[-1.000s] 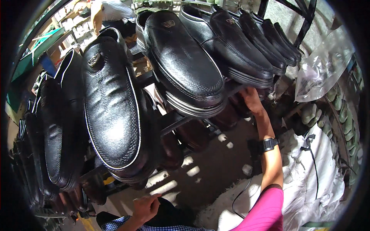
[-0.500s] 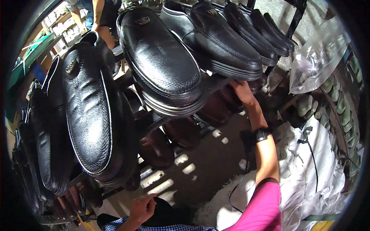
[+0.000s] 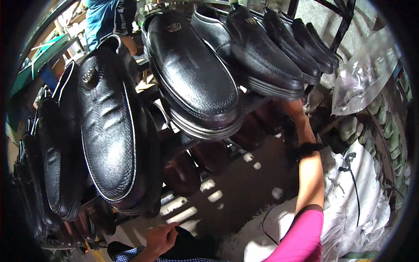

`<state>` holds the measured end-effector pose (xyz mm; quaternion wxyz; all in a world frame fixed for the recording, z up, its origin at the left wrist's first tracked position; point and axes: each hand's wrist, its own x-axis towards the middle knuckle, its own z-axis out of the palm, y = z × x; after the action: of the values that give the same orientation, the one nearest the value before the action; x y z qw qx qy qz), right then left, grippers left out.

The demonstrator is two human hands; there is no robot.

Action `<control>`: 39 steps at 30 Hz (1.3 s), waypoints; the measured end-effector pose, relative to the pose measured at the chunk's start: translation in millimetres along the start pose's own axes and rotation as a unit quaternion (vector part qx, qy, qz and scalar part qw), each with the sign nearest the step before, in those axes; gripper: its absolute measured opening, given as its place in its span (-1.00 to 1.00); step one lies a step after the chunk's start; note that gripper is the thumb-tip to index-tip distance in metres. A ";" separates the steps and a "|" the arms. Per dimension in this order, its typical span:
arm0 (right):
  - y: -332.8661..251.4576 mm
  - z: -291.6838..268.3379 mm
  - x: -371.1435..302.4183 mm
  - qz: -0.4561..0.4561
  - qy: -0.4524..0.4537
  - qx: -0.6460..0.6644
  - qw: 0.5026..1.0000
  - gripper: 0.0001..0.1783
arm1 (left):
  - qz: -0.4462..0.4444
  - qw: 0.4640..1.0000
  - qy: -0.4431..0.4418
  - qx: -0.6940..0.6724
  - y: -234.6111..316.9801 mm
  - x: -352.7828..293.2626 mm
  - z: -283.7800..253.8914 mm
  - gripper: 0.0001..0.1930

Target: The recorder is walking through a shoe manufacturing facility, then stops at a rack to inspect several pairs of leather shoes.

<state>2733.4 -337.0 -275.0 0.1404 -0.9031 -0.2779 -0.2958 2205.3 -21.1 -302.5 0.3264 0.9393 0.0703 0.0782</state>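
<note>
Shoe rack [image 3: 255, 100] with dark bars sweeps from the lower left of the frame to the upper right, carrying a row of black leather loafers [image 3: 194, 70], toes toward the viewer. White sacking [image 3: 355, 187] heaps across the lower right, beside the shaded floor [image 3: 244, 187] at lower centre. A crumpled clear plastic bag [image 3: 364, 74] hangs at upper right, above pale green shoe-shaped pieces [image 3: 390, 135] along the right edge. In the upper left, past the loafers, part of another person in blue clothing [image 3: 99, 22] shows. Beneath the black row, dark brown shoes [image 3: 181, 172] line a lower tier, from lower left to just right of centre. A pink sleeve [image 3: 303, 236] leads up to the right hand [image 3: 293, 108], right of centre, at the rack's underside near the brown shoes; its fingers are hidden, so their opening and any grip cannot be told. The left hand [image 3: 160, 239], at lower left of centre, has loosely curled fingers; whether they hold anything is unclear. A dark wristband [image 3: 307, 150] circles the right wrist.
</note>
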 end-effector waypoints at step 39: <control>-6.7 -17.3 -40.1 0.062 -0.061 0.159 0.983 -0.51 | 0.013 0.999 0.025 -0.030 3.7 5.1 7.4 -0.82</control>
<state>2694.7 -355.7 -285.4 0.2834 -0.9011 -0.2726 -0.1830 2211.9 -27.5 -305.4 0.3513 0.9278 0.0639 0.1079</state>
